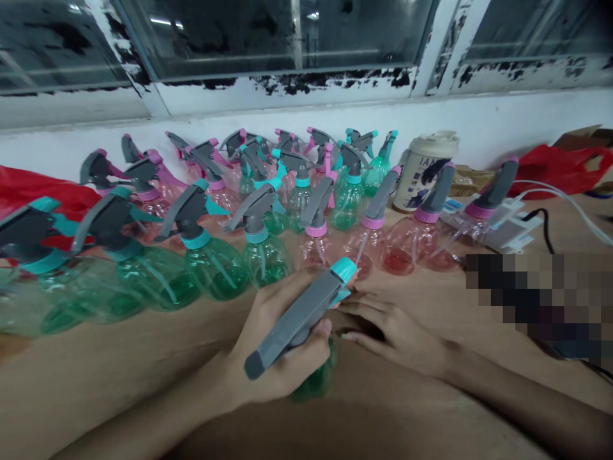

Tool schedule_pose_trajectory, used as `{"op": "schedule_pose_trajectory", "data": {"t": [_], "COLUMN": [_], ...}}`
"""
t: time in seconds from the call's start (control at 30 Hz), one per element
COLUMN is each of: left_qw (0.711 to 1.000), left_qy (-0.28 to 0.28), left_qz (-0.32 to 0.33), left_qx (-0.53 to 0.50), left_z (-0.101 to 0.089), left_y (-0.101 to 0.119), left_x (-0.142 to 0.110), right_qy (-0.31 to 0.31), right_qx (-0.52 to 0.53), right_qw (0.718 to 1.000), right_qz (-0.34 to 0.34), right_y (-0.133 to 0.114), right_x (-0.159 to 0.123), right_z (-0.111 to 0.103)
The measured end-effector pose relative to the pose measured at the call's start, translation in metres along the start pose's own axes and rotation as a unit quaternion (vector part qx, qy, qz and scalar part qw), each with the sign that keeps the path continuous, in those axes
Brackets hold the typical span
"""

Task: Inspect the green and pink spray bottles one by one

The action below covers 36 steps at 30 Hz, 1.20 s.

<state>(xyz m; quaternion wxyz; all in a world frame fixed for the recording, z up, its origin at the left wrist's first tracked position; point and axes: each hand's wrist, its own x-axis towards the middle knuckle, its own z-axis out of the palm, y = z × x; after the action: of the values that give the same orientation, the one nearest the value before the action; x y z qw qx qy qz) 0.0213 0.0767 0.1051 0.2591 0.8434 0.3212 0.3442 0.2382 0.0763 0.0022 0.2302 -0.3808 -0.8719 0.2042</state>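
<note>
My left hand [261, 332] is wrapped around the neck of a green spray bottle [306, 310], below its grey trigger head with a turquoise nozzle. The nozzle points away and to the right. Part of the green body shows beneath my fingers; the rest is hidden by the hand. My right hand [395, 326] is low over the table just right of the bottle, fingers stretched out near the nozzle and holding nothing visible. In front of both hands stand a green spray bottle [265, 255] and a pink spray bottle [316, 246], each with coloured liquid low inside.
Several more green and pink spray bottles [211, 268] stand in rows across the wooden table [201, 345]. Behind them on the right are a white printed cup [426, 169], a power strip [512, 230] with cables and a red bag [560, 169]. Another red bag [52, 198] lies left.
</note>
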Motion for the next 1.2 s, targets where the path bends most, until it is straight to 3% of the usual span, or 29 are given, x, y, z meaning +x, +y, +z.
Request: {"op": "schedule_pose_trajectory", "data": {"t": [0.7, 1.2], "left_qw": [1.000, 0.998], "left_qy": [-0.010, 0.029], "left_qz": [-0.004, 0.021], "left_qx": [-0.021, 0.042], "left_z": [-0.007, 0.004], "left_y": [0.009, 0.000], "left_x": [0.006, 0.002], "right_qy": [0.007, 0.016], "right_qx": [-0.010, 0.016], "right_qw": [1.000, 0.999], "right_qz": [-0.001, 0.026], "right_y": [0.002, -0.003], "right_x": [-0.002, -0.002], "right_z": [0.001, -0.001]}}
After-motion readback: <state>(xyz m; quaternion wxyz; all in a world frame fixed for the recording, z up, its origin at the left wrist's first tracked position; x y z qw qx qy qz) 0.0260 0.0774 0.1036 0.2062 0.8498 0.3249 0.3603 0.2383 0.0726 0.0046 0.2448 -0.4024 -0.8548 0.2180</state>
